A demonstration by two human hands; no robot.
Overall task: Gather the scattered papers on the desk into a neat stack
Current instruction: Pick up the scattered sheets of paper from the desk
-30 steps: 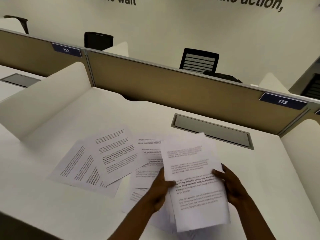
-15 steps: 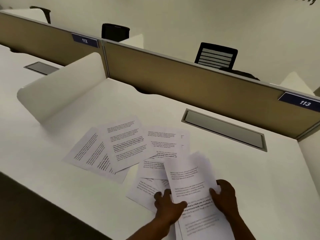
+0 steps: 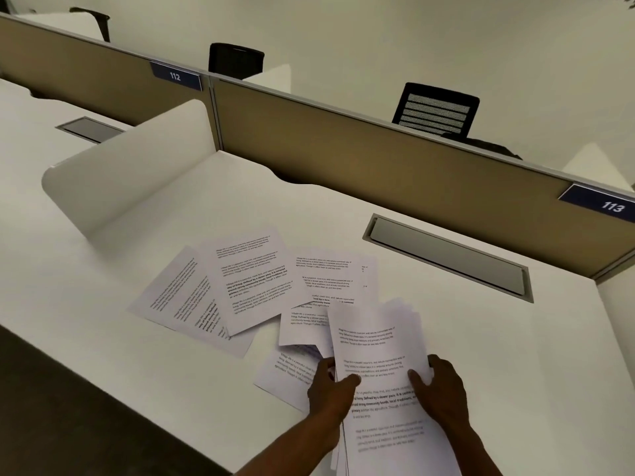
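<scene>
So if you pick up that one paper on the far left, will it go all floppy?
Probably. The far-left sheet looks like one thin printed page lying flat, so it should droop when lifted. It likely weighs little and may slide on the smooth white desk. Another sheet overlaps it, so that may shift too.

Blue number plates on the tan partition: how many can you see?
2. The blue plate marked 112 sits on the partition's top edge at upper left; the blue plate marked 113 is at far right, partly cut off.

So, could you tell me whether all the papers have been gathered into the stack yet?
No, several loose sheets lie fanned out on the desk beside the stack held in both hands.
</scene>
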